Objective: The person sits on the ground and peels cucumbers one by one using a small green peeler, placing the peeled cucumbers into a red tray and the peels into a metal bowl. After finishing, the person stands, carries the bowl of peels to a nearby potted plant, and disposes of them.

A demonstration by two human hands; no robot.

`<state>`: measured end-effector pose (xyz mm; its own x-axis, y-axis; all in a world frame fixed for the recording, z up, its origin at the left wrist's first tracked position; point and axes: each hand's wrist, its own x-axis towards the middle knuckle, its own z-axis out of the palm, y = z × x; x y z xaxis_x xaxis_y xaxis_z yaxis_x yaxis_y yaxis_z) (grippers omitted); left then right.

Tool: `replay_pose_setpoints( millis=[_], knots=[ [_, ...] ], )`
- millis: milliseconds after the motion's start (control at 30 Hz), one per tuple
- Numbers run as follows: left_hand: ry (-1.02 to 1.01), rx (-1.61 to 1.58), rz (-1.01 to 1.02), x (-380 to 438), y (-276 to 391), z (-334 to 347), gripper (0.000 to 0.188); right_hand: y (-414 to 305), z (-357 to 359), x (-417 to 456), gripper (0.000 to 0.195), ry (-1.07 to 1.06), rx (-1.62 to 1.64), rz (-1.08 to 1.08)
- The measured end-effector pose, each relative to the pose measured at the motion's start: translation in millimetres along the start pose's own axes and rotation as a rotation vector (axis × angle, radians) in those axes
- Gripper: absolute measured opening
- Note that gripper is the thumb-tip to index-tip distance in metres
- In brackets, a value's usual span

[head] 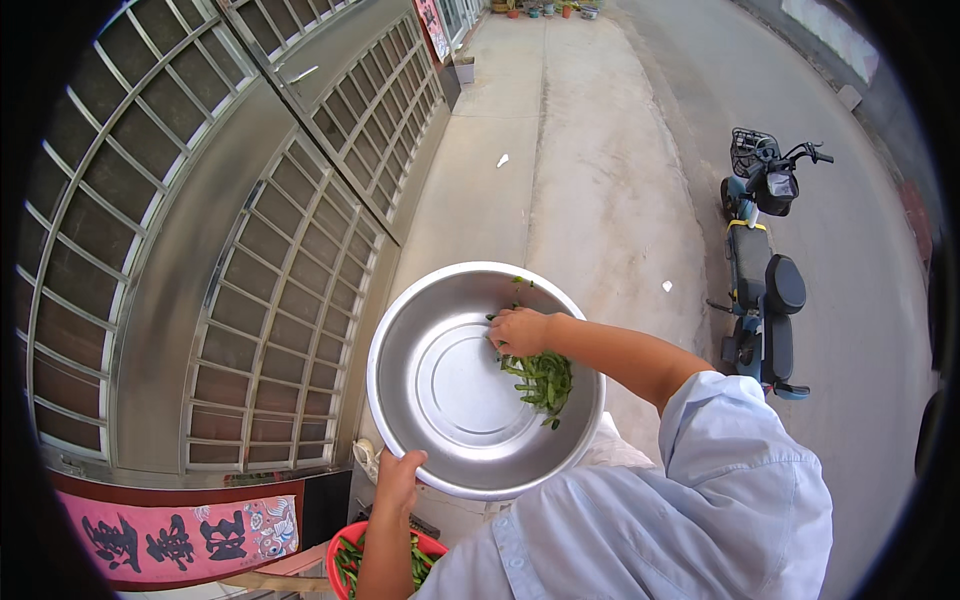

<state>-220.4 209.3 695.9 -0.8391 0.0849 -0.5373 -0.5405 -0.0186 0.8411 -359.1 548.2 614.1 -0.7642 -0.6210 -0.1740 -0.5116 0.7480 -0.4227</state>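
A wide stainless steel basin is held in front of my body. My left hand grips its near left rim, the thumb lying over the edge. Inside, cut green vegetable pieces form a heap against the right side, and a few small bits cling to the far wall. My right hand reaches into the basin with its fingers curled down at the far end of this heap. Green pieces show beside the fingertips; what lies under the palm is hidden.
Below my left forearm, a red plastic basin contains green peppers. Metal-framed doors with grilles line the left. An electric scooter is parked at right on the road. Potted plants stand far ahead.
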Motion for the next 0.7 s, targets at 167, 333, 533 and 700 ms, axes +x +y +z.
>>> replay_pose_setpoints(
  millis=[167, 333, 533, 700],
  knots=[
    [-0.129, 0.121, 0.070, 69, 78, 84, 0.054, 64, -98, -106, 0.013, 0.274, 0.335, 0.057],
    [-0.244, 0.237, 0.083, 146, 147, 203, 0.049, 164, -178, -177, 0.014, 0.592, 0.126, 0.056],
    [-0.332, 0.346, 0.042, 234, 211, 323, 0.051, 295, -273, -218, 0.018, 0.696, 0.159, 0.254],
    [-0.383, 0.366, -0.028, 326, 244, 408, 0.050, 413, -263, -212, 0.022, 0.606, -0.174, 0.371]
  ],
)
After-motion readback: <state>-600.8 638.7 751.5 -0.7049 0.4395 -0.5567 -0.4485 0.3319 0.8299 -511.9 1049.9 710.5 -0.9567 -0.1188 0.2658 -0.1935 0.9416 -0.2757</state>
